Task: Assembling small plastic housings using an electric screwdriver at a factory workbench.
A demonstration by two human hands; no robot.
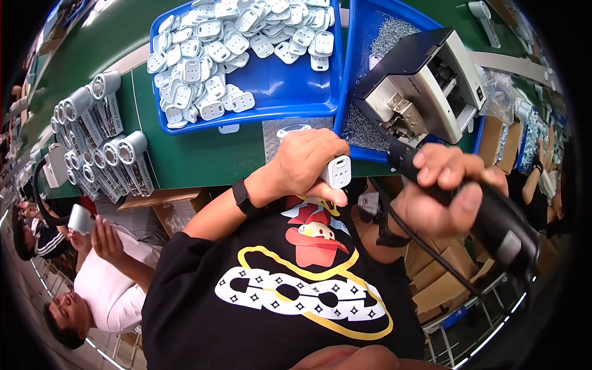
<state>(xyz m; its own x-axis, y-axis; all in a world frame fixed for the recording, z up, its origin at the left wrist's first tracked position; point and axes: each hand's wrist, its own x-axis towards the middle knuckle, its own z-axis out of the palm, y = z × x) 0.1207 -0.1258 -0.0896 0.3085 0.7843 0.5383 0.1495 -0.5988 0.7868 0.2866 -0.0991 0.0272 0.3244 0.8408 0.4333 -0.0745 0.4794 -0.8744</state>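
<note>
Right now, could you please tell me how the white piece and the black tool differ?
The white piece, in the left hand, is small; the black tool, in the right hand, is much longer.
The white piece shows a holed face toward the camera, while the black tool slants across the view.
Both are held.

The right hand [441, 182] and black corded screwdriver [502, 225] are blurred; the left hand [309, 159] hides part of its white perforated piece [339, 172]; the top edge crops the blue tray [287, 87] of pale plates [236, 43]; individual screws [393, 36] are too small to tell apart
</note>
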